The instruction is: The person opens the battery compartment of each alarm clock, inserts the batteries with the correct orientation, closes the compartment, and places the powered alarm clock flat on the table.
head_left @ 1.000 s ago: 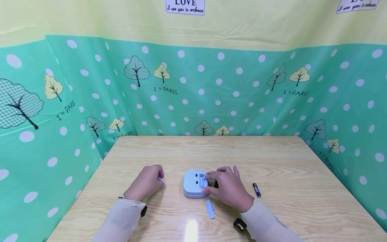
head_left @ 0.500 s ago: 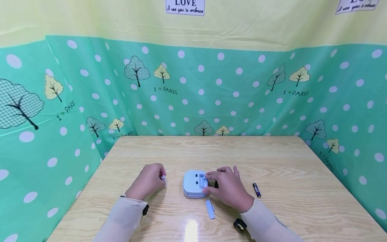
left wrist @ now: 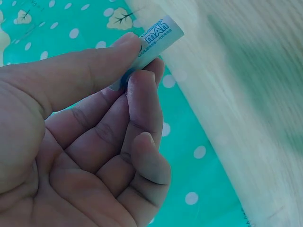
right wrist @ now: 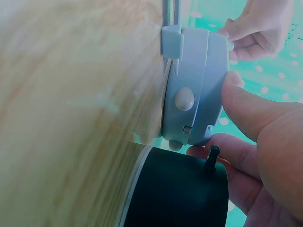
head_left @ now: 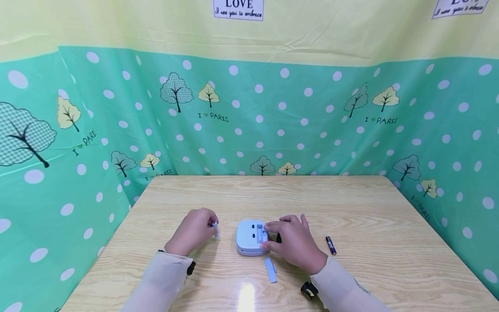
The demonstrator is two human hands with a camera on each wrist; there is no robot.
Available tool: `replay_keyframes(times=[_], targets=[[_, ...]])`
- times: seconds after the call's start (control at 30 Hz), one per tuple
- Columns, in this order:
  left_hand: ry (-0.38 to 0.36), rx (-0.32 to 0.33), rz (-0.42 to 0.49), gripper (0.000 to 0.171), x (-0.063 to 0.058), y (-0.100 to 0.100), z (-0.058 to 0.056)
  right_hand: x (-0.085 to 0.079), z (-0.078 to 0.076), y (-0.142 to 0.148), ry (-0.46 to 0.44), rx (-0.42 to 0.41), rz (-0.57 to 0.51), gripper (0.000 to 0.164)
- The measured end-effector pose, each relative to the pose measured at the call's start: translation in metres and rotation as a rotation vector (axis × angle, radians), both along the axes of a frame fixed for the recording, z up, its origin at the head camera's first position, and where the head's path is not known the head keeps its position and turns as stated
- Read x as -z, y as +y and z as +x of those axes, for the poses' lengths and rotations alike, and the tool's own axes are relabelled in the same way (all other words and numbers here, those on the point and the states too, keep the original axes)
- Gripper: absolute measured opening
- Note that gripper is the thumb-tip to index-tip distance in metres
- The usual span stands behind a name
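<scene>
My left hand (head_left: 195,232) pinches a white battery (left wrist: 163,37) between thumb and fingertips. Lettering reading "mAh" shows on its wrapper in the left wrist view. To the right, a pale blue rounded-square device (head_left: 247,238) lies on the table with its battery compartment (head_left: 259,234) uncovered on top. My right hand (head_left: 296,242) grips the device's right side, thumb and index finger at its edge. A round button (right wrist: 184,99) is on the device's side. The slim pale blue battery cover (head_left: 270,270) lies just in front of it.
A dark battery (head_left: 331,245) lies on the wooden table (head_left: 351,208), right of my right hand. Beside the device, partly hidden beneath my right hand, is a dark cylinder (right wrist: 177,189) with a small black tab. A green dotted curtain (head_left: 273,130) stands behind the table.
My left hand has shifted slightly right, toward the device, and turned the white battery so that more of it shows. The right hand and device have stayed still.
</scene>
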State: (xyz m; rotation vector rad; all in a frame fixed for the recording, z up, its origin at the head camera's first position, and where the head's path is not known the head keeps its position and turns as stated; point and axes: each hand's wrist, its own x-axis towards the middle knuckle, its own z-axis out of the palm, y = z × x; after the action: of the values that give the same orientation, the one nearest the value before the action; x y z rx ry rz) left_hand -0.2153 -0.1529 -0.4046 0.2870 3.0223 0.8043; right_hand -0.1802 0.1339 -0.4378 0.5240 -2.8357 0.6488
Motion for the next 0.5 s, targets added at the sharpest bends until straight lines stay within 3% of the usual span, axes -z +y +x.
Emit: replay_keyframes(times=[0.5], targets=[[0.026,0.035,0.013,0.008,-0.010,0.012,-0.001,0.000,0.001,0.000,-0.014,0.001,0.003,0.051]])
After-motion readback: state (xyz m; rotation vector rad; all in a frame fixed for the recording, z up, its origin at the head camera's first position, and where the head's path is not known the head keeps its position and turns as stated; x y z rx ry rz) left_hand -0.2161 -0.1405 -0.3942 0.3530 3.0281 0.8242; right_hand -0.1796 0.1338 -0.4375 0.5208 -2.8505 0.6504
